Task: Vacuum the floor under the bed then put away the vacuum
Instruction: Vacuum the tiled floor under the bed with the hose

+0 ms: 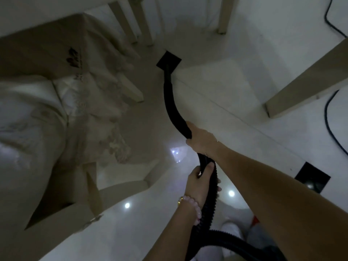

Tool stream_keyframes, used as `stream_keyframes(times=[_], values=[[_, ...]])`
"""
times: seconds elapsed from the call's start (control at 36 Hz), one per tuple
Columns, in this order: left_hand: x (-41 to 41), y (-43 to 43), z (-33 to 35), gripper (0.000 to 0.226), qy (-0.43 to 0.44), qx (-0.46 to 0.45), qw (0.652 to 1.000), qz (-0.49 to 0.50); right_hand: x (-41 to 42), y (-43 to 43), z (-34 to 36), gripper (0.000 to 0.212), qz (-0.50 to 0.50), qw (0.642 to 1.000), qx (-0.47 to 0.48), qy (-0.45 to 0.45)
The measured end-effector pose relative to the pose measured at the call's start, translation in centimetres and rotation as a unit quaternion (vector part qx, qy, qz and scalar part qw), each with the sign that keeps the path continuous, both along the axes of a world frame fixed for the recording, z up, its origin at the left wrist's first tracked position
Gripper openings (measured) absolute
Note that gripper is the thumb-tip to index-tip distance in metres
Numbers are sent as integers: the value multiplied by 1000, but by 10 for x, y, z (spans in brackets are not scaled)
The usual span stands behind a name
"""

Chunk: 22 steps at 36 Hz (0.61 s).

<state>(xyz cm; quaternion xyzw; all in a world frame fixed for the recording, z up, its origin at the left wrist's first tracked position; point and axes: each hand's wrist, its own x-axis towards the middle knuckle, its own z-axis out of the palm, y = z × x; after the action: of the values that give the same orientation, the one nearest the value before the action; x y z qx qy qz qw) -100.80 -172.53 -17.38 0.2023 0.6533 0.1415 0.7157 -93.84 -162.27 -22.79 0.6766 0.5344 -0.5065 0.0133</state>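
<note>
Right hand (pixel 202 138), left hand (pixel 200 182) around black hose (pixel 169 97); cardboard box (pixel 43 46) print illegible.

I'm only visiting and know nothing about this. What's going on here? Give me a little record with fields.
Activity: a person vacuuming a pale tiled floor
Tool: black vacuum hose, far end down at the floor
Right hand: grips the hose farther forward
Left hand: grips the ribbed part, nearer the body
Wrist: bead bracelet on the left
Left of hose: cardboard box
Ahead: pale wooden legs
Right edge: dark cable on the floor
Light: dim
</note>
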Motion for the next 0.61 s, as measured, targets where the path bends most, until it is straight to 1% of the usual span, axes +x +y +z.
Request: stream_keyframes(times=[0.06, 0.14, 0.19, 0.28, 0.36, 0.44, 0.53, 0.61], values=[[-5, 10, 0, 46, 0, -1, 1000, -16, -8, 10, 0, 67, 43, 999, 9, -11], [-15, 19, -1, 38, -12, -3, 999, -36, -16, 20, 0, 68, 92, 995, 25, -20], [-21, 21, -2, 37, -22, 1, 999, -50, -18, 23, 0, 70, 106, 994, 29, -27], [-25, 20, -3, 41, -21, 10, 997, -77, -19, 24, -3, 70, 108, 993, 21, -31], [-24, 17, -4, 42, -20, 14, 997, -74, -13, 23, -5, 70, 75, 997, 14, -33], [-19, 16, -6, 40, -16, 35, 996, -84, 0, 19, -7, 67, 13, 998, 13, -53], [-9, 13, -9, 41, -4, 58, 990, -130, 21, 9, -11, 59, -61, 996, 5, -69], [5, 8, -7, 43, -8, 58, 982, -177, 47, -6, -12, 55, -133, 988, -6, -75]])
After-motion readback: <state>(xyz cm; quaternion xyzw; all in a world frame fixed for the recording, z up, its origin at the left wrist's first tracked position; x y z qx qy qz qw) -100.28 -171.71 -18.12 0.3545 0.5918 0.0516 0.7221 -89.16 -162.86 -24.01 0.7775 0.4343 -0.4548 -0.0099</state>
